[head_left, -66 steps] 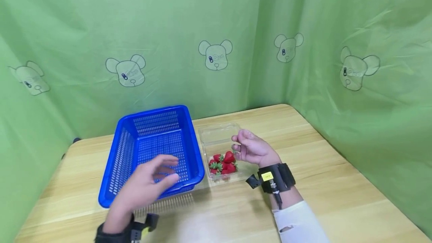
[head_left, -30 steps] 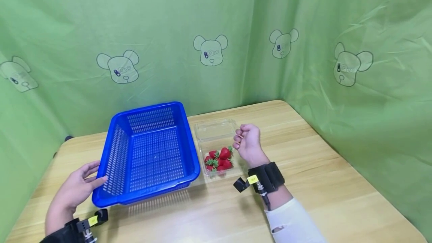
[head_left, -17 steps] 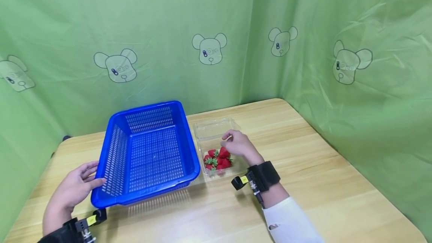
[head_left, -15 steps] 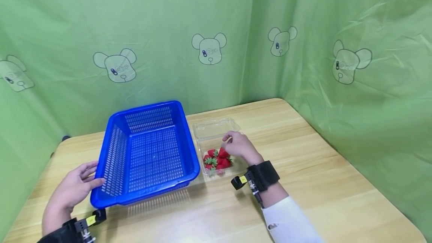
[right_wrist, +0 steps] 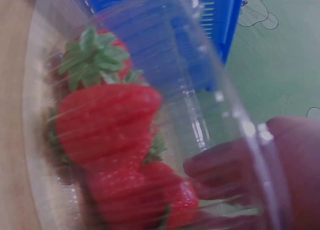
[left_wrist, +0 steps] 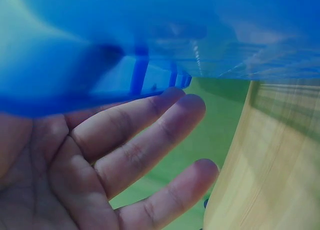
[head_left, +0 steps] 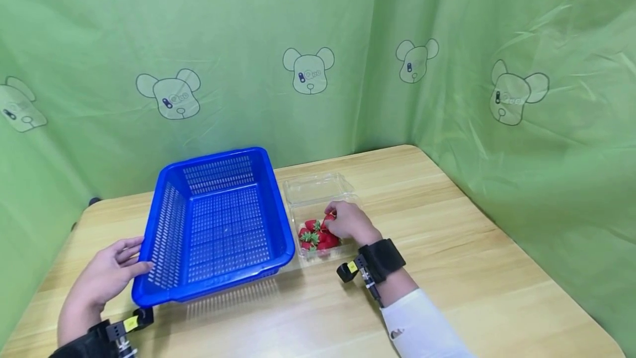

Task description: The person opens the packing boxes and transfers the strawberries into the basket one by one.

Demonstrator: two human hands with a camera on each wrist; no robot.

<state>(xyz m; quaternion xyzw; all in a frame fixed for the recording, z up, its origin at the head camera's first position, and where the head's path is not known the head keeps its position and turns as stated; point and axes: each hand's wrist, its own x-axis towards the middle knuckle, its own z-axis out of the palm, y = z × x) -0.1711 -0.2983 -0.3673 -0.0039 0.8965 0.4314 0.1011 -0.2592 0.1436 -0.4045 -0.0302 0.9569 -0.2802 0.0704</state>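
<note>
My left hand [head_left: 106,272] holds the left rim of a blue plastic basket [head_left: 287,231], thumb over the edge. In the left wrist view its fingers [left_wrist: 150,142] lie fairly straight along the basket's outer side. To the right stands a clear plastic clamshell box [head_left: 293,211] with several red strawberries [head_left: 328,240] inside. My right hand [head_left: 350,222] reaches into it, thumb and fingers pinching a strawberry [head_left: 328,218] at the back of the pile. In the right wrist view the fingers [right_wrist: 220,167] show blurred through the clear wall, beside the strawberries [right_wrist: 105,125].
The clamshell's lid [head_left: 318,188] lies folded back behind the strawberries. Everything stands on a light wooden table [head_left: 447,269]. Green curtains [head_left: 238,26] printed with bear heads hang close behind the table and at both sides.
My left hand has moved from over the basket to its left rim and stays there. My right hand has come down from above the clamshell, its fingers closing on a strawberry.
</note>
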